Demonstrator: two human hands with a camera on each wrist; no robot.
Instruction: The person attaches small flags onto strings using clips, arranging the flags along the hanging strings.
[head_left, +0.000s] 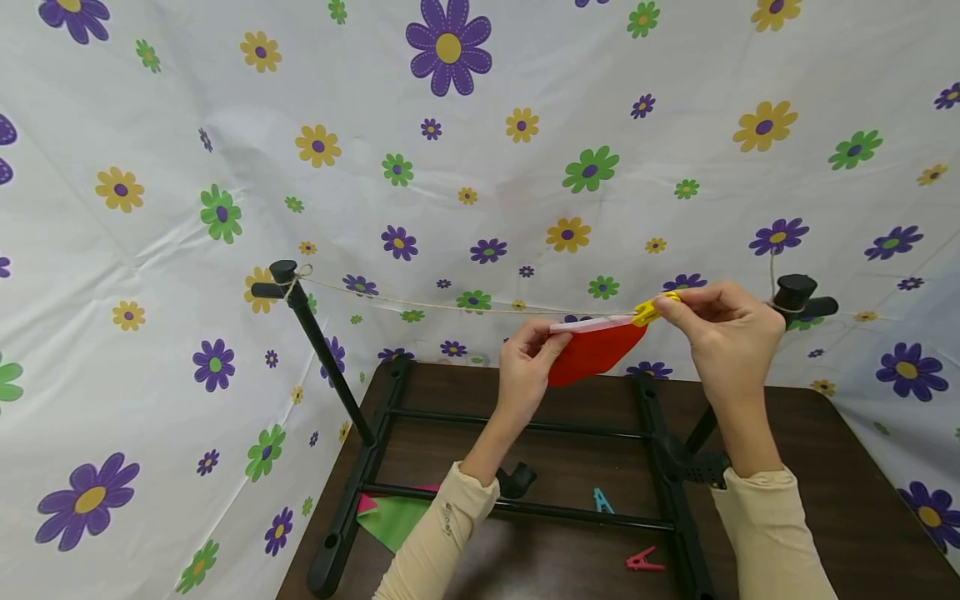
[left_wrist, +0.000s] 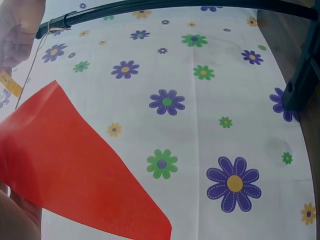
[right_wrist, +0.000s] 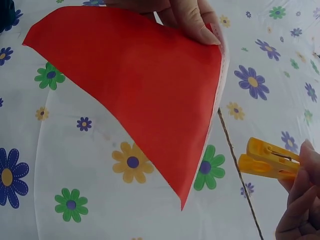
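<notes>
My left hand (head_left: 523, 371) pinches a red triangular pennant (head_left: 596, 354) by its white top edge, between thumb and fingers. A yellow clothespin (head_left: 654, 309) is held in my right hand (head_left: 738, 337), its handles between thumb and fingers. The clothespin's tip overlaps the thin twine (right_wrist: 231, 142) in the right wrist view. There, a gap shows between it and the pennant's pointed corner. From the head, clothespin and corner overlap. The pennant hangs just below the twine, its pointed body reaching across the left wrist view (left_wrist: 80, 165).
Twine runs between two black posts (head_left: 330, 358) of a black frame (head_left: 525, 422) on the dark brown table (head_left: 817, 467). A blue clothespin (head_left: 602, 502), a pink clothespin (head_left: 645, 560) and green and pink pennants (head_left: 393, 518) lie below. A flowered white cloth (head_left: 525, 167) hangs behind.
</notes>
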